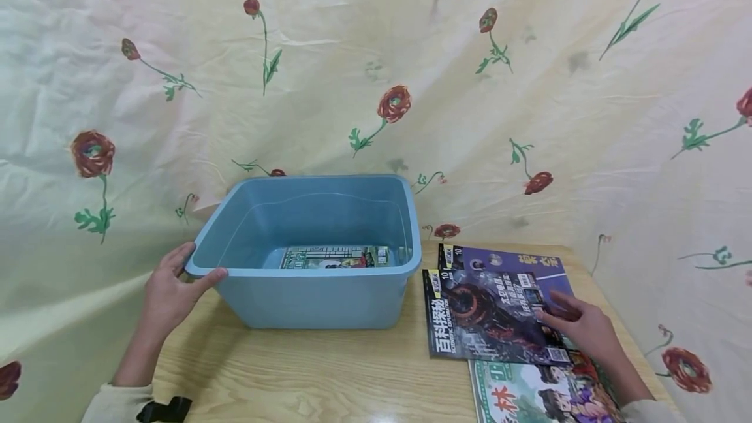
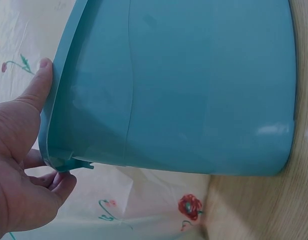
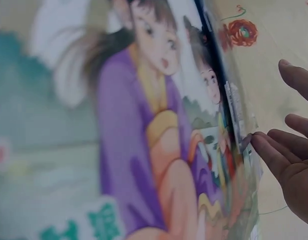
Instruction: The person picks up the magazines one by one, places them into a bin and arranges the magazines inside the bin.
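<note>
To the right of the left fingers [image 1: 178, 257] stands a blue tub [image 1: 323, 302] on the wooden bench [image 1: 305, 371], its walls rising between them and the magazines; a green-bordered booklet [image 1: 335, 258] lies flat in its bottom, beyond the front wall. Behind the tub, farther off than either set of fingers, hangs a pale cloth [image 1: 329, 38] printed with red flowers. At the right fingers [image 1: 572, 303] lies a small pile: a dark magazine [image 1: 493, 318] on top, reaching leftward from them, a purple magazine [image 1: 529, 263] partly covered beyond, and an illustrated magazine [image 1: 517, 390] sticking out on the near side. The left fingers grip the tub at its near left corner, thumb on the front rim and the others curled under the lip outside; a black strap [image 1: 164, 410] sits at the wrist below. The right hand reaches in from the near right, fingers bent and thumb over the dark magazine, a fingertip touching a page edge in the right wrist view; whether they pinch it, I cannot tell.
</note>
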A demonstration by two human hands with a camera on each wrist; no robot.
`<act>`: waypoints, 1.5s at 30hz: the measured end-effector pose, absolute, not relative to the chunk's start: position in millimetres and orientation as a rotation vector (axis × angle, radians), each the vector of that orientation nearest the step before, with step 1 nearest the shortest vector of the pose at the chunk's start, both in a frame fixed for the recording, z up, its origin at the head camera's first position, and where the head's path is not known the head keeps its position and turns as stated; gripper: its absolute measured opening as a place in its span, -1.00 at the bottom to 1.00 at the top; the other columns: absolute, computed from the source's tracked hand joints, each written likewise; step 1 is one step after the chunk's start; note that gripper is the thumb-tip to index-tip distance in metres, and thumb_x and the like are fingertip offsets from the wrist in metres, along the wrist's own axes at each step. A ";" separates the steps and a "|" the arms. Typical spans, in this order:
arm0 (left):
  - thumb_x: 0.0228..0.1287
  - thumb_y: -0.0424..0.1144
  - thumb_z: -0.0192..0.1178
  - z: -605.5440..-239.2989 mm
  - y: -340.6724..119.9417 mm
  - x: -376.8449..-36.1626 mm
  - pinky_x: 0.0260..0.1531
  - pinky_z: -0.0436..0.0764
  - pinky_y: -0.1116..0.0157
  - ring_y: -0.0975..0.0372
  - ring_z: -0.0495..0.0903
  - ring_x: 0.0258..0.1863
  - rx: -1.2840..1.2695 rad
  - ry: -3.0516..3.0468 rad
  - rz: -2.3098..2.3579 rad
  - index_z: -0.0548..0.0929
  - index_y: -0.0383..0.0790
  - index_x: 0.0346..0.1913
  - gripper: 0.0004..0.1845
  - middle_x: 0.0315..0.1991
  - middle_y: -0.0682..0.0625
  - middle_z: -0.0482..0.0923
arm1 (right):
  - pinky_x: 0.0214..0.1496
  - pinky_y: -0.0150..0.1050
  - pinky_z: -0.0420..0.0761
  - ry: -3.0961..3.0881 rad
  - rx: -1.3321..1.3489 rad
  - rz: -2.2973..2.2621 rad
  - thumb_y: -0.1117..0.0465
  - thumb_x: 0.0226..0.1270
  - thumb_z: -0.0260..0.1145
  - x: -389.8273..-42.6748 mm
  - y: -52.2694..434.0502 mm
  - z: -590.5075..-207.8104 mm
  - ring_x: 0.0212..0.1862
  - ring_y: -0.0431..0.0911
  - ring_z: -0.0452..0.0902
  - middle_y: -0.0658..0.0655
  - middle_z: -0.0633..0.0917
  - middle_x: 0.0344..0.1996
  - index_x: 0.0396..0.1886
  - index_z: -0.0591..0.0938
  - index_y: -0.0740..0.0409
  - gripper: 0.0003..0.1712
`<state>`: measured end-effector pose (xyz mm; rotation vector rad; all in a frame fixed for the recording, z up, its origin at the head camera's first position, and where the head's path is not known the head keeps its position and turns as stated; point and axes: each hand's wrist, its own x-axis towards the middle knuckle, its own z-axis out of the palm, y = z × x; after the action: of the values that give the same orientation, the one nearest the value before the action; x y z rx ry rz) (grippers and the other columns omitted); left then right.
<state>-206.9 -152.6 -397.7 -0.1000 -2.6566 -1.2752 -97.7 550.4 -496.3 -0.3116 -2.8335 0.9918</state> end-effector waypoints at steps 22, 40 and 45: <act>0.26 0.05 0.44 -398.4 -151.8 -207.5 0.25 0.39 -0.32 -0.43 0.24 0.40 -0.093 -2.640 -1.270 0.12 -0.49 0.56 0.06 0.54 -0.47 0.03 | -0.03 0.14 0.71 -2.853 -0.351 0.900 -0.30 0.31 0.39 -94.1 549.6 -504.9 0.15 0.40 0.59 0.55 0.56 0.22 0.42 0.41 0.47 0.04; 0.27 0.02 0.44 -400.4 -151.6 -207.9 0.24 0.37 -0.32 -0.43 0.23 0.41 -0.100 -2.628 -1.293 0.11 -0.49 0.56 0.05 0.54 -0.48 0.01 | 0.00 0.26 0.63 -2.937 -0.450 0.805 -0.42 0.21 0.39 -90.6 543.5 -505.0 0.17 0.43 0.55 0.55 0.57 0.19 0.40 0.41 0.49 0.16; 0.27 0.02 0.44 -401.1 -151.7 -207.8 0.25 0.37 -0.33 -0.43 0.22 0.41 -0.101 -2.629 -1.296 0.10 -0.49 0.56 0.05 0.54 -0.48 0.00 | -0.05 0.25 0.65 -2.932 -0.457 0.782 -0.40 0.14 0.46 -94.0 540.1 -506.7 0.12 0.45 0.56 0.57 0.60 0.14 0.39 0.44 0.47 0.16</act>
<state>-207.8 -151.7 -401.1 -0.1007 -2.6285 -1.2957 -94.0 540.1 -506.7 -0.4566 -2.9317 0.7818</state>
